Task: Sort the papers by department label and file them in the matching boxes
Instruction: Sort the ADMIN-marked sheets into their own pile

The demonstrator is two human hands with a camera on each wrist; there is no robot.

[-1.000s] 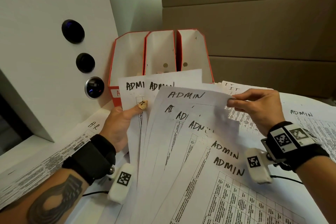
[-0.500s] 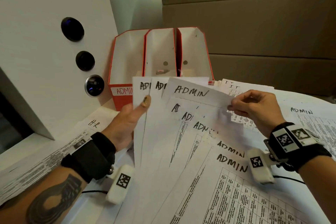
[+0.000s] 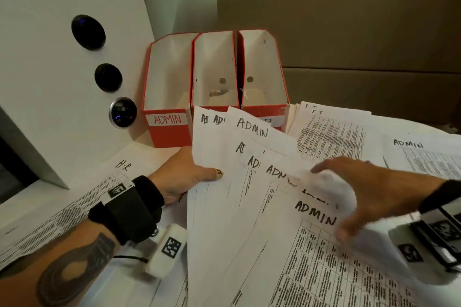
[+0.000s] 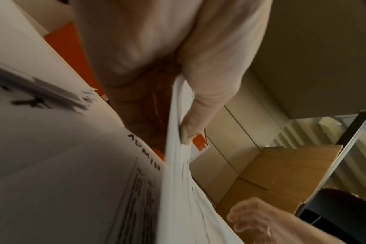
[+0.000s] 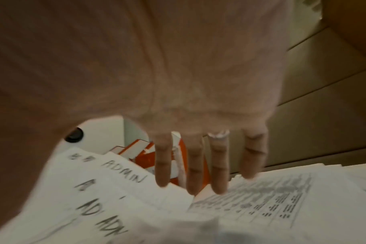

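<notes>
Fanned ADMIN papers (image 3: 249,207) pinched by left hand (image 3: 179,177), right hand (image 3: 374,194) spread flat above them, ADMIN box (image 3: 167,129) behind.

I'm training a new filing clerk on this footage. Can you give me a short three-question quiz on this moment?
1. True or false: the left hand pinches the fanned ADMIN sheets.
2. Which box shows a readable ADMIN label: (a) left box, (b) middle box, (c) right box?
3. Fill in: the right hand, fingers spread, is ____ (open / closed on a sheet).

Key
1. True: the thumb lies on top of the sheets, and the left wrist view shows them pinched.
2. (a): the other two labels are mostly covered by the sheets.
3. Open: the right wrist view shows straight, spread fingers above the papers.
</notes>
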